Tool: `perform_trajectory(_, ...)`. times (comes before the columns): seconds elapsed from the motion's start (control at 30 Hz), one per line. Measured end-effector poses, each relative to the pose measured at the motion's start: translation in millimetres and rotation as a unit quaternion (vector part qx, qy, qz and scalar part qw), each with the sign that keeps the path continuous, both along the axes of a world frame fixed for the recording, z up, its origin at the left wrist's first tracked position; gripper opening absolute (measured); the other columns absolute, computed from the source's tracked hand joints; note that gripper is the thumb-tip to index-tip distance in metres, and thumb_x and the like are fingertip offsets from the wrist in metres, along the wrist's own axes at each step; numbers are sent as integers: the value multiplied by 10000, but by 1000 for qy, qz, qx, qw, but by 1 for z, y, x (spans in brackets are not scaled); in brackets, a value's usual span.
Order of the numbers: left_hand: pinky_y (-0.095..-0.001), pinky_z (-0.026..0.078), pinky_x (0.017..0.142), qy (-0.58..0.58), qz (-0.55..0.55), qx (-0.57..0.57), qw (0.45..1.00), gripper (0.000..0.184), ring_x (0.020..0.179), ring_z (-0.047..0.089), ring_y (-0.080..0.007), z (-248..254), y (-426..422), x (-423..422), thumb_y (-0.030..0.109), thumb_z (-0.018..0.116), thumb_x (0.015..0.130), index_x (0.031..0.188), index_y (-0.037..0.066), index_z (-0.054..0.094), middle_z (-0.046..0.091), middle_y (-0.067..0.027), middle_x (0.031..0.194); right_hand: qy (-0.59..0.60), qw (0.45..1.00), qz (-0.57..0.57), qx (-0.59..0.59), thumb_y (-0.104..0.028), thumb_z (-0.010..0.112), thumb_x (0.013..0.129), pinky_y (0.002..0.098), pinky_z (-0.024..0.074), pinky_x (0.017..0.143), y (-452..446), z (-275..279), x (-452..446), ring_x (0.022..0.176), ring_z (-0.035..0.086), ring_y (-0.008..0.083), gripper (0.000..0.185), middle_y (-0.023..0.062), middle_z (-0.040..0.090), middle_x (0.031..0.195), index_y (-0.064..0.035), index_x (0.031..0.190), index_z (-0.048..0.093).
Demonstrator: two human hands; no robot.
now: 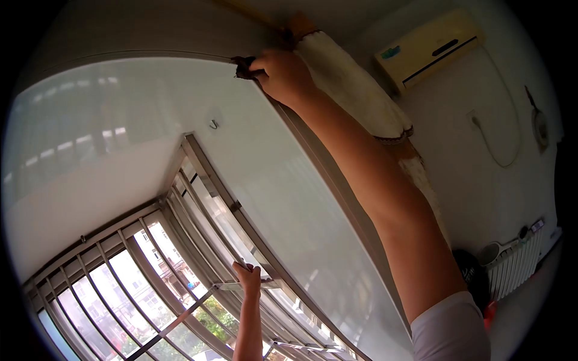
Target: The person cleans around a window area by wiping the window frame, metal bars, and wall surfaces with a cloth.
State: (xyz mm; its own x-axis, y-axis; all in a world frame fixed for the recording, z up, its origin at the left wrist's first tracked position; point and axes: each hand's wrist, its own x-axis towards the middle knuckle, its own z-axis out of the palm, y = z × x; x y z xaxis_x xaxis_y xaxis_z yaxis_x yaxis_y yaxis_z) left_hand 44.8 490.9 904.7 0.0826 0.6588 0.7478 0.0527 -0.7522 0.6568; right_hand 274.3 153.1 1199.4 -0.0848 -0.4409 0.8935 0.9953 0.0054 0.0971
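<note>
Dark brown crumpled cloth: one piece, at the upper corner of a glossy, pale grey-green flat panel, pinched in the person's right hand. Attached: bare forearm, pale grey short sleeve, reaching up along the panel's right edge.

Left hand: one, bare, lower down and well apart from the cloth, fingers closed on a slim grey metal window rail.

Small silvery metal hook: one, on the panel, below its upper edge.

Barred window: at lower left, buildings and green foliage beyond.

Hanging cream fabric with dark scalloped trim: just beside the right forearm.

Yellowed white wall air conditioner: one, upper right; pale looped cable on the wall below.

White ribbed radiator: lower right, small articles along its top edge, not clear enough to name.
</note>
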Motion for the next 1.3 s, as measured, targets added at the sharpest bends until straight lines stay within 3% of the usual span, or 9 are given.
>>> perform_trajectory(0.07, -280, 416, 520, -12, -13, -24, 1000, 480, 651, 449, -130, 5, -15, 1, -49, 597, 685, 1071, 60, 333, 442, -47, 802, -22, 1000, -9, 10, -40, 635, 762, 347, 502, 670, -3, -17, 6, 770, 614, 253, 163, 60, 617, 874, -84, 905, 700)
perform_trajectory(0.2, -272, 410, 472, -7, 10, -26, 1000, 480, 651, 453, -131, 5, -17, 5, -70, 579, 695, 1070, 82, 322, 428, -40, 797, -59, 992, 82, -75, 11, 658, 725, 376, 497, 680, -13, -121, 7, 783, 594, 250, 185, 70, 597, 865, -79, 883, 692)
perform_trajectory(0.47, -247, 400, 484, -1, -12, 25, 1000, 453, 651, 449, -122, 2, 9, -1, -85, 570, 689, 1041, 93, 348, 417, -34, 816, -48, 991, 89, -93, -18, 721, 680, 378, 475, 661, -24, -313, -5, 786, 577, 267, 172, 101, 596, 892, -58, 836, 660)
perform_trajectory(0.53, -244, 399, 496, 1, -1, -16, 1000, 445, 657, 451, -121, 7, -8, 1, -81, 567, 694, 1040, 92, 347, 418, -35, 818, -37, 990, 108, -86, -15, 716, 682, 380, 474, 671, -24, -309, -5, 793, 579, 268, 173, 100, 600, 899, -59, 838, 656)
perform_trajectory(0.77, -257, 386, 443, -6, 15, 23, 1000, 401, 621, 454, -117, 4, 7, 0, -63, 560, 714, 1022, 88, 352, 434, -32, 805, -8, 988, 145, -56, 37, 643, 693, 384, 479, 663, -17, -160, 2, 756, 586, 282, 167, 90, 571, 806, -59, 826, 673)
perform_trajectory(0.83, -253, 384, 436, -1, -3, 3, 1000, 390, 612, 447, -108, 8, -4, -1, -54, 557, 721, 1021, 91, 356, 435, -22, 797, 9, 983, 150, -108, 19, 629, 739, 361, 477, 691, -19, -153, 2, 781, 595, 285, 159, 99, 606, 917, -35, 883, 668)
perform_trajectory(1.17, -254, 396, 429, -22, -29, -42, 998, 370, 601, 439, -110, 9, 2, 0, -60, 553, 719, 1001, 77, 356, 436, -28, 799, 24, 985, 147, -86, 15, 729, 632, 377, 469, 674, -26, -332, -13, 803, 583, 282, 241, 81, 607, 905, -73, 844, 655)
perform_trajectory(1.23, -252, 404, 458, 1, 20, -17, 1000, 391, 644, 472, -138, 9, 0, 1, -71, 570, 718, 1000, 77, 343, 446, -41, 804, 39, 985, 150, -73, 26, 731, 615, 378, 477, 679, -23, -355, -16, 816, 594, 280, 264, 89, 615, 928, -74, 848, 656)
perform_trajectory(1.3, -351, 452, 610, 37, 87, -1, 996, 438, 696, 506, -186, 6, 15, 2, 1, 641, 703, 1012, 58, 336, 493, -66, 791, 23, 987, 146, -63, 53, 704, 630, 388, 480, 684, -18, -341, -11, 806, 592, 290, 257, 103, 610, 918, -57, 857, 651)
